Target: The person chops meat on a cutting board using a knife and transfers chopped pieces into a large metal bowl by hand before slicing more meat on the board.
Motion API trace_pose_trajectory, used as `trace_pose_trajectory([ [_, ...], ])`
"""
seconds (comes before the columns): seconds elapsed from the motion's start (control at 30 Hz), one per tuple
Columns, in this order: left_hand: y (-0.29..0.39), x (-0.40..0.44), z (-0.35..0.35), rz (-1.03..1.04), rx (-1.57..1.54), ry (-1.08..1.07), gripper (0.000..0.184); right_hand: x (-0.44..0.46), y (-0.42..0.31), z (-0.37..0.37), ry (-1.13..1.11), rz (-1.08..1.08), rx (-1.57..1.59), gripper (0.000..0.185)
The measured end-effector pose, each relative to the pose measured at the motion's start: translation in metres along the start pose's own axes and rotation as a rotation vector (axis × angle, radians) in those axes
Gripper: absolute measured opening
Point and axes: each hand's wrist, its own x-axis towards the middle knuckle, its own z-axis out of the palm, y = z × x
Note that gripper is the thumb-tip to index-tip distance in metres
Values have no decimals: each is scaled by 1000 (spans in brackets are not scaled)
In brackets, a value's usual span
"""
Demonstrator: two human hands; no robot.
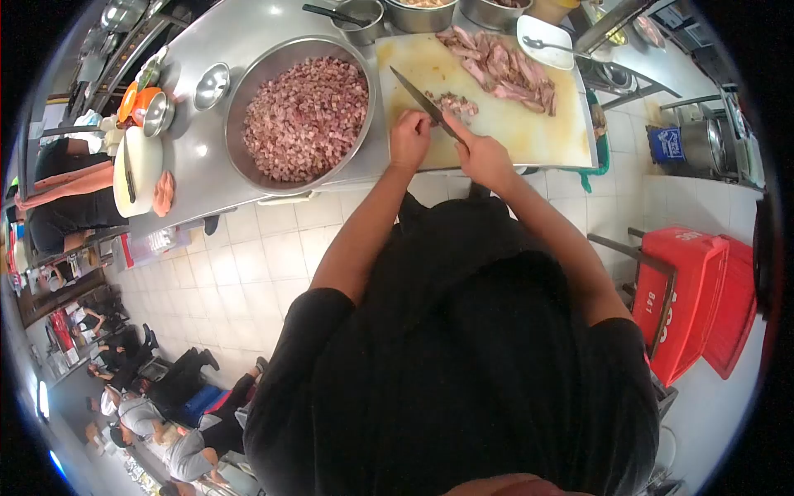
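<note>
My right hand point(486, 157) is wrapped round the handle of a large knife point(420, 97), whose blade points up and left over the cutting board point(529, 147). Beside the blade, on its left, my left hand point(411, 139) has its fingers curled together; whatever they may hold is hidden. Small diced meat pieces point(456, 106) lie just beyond the knife. Long strips of cooked-looking meat point(509, 70) rest at the back right of the board. Left of the board, a wide steel bowl point(234, 124) holds a heap of diced meat point(306, 120).
A white dish point(546, 35) with a spoon is at the board's back right. Steel pots point(361, 31) line the back. A small bowl point(212, 86) and another board point(142, 165) with a knife are left. Red bins point(682, 302) stand right. Several people sit lower left.
</note>
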Motion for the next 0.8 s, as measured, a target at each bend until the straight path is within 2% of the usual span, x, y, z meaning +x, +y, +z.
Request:
trace_pose_trajectory([
  [0.13,-1,-9,-8,-130,-87,66,9,-13,-15,-15,65,-19,66,71],
  [0.2,-1,-9,-11,-186,-110,98,11,-10,-8,-2,8,-3,19,70],
  [0.3,2,-9,-15,-102,-27,130,13,-6,-2,7,-1,10,15,70],
  [0.4,6,-10,-19,-170,-38,112,14,-12,-6,1,41,-19,67,70],
  [0.6,16,-8,-25,-130,-11,120,16,-18,-15,13,33,-25,21,69],
  [0.73,4,-2,-21,-88,-13,122,18,-12,-9,17,116,-74,63,70],
  [0.8,3,-9,-20,-38,3,127,19,-14,-11,18,35,-20,51,71],
])
